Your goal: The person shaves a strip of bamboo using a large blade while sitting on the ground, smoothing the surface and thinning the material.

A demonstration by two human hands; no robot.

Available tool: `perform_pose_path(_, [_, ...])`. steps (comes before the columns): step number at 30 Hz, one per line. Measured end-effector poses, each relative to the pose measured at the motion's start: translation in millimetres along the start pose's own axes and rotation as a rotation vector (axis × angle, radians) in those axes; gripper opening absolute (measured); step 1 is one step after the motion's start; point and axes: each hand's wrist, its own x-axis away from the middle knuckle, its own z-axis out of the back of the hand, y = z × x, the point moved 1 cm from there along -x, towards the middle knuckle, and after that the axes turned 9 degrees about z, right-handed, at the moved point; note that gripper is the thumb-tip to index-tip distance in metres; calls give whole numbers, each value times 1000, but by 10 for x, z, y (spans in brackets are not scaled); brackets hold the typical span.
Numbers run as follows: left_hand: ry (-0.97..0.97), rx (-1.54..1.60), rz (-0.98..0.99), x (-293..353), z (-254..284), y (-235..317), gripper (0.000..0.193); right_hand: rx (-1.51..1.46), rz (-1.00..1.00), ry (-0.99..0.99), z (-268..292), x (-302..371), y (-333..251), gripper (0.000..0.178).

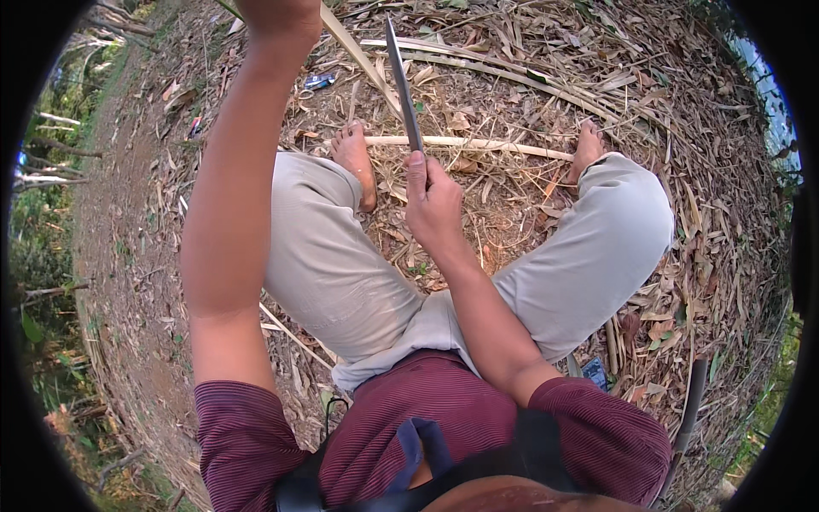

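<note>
My right hand (435, 200) is wrapped round the handle end of a knife (400, 81), between my knees. The long, narrow grey blade points away from me, its thumb-side end hidden by my grip. Raised at the far left, my left hand (281, 12) is partly cut off by the picture's top edge. A pale, split bamboo strip (357, 53) comes out beside it and slants down toward the blade, and a thin green piece shows on the hand's other side. The fingers look closed round the strip, though their tips are out of view.
My bare feet (356, 162) rest on leaf-strewn ground, with a pale strip (478, 145) lying between them. More long strips (512, 72) lie beyond. Blue wrappers (319, 82) litter the ground. A dark pole (693, 401) is near my right side.
</note>
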Motion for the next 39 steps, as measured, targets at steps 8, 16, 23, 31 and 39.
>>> perform_pose_path(8, [48, -156, -146, 199, -202, -38, 54, 177, -20, 60, -109, 141, 544, 49])
perform_pose_path(16, [-95, 337, 137, 278, -129, 59, 54, -125, 239, 175, 236, 39, -523, 38])
perform_pose_path(23, [-89, 273, 34, 340, -223, 16, 53, 194, -138, 110, -126, 111, 522, 47])
perform_pose_path(31, [84, -187, -302, 341, -192, -63, 53, 64, 393, 279, -53, 111, -65, 31])
perform_pose_path(39, [168, -339, -306, 297, -92, -156, 56, 67, 173, 207, 127, -9, -246, 35])
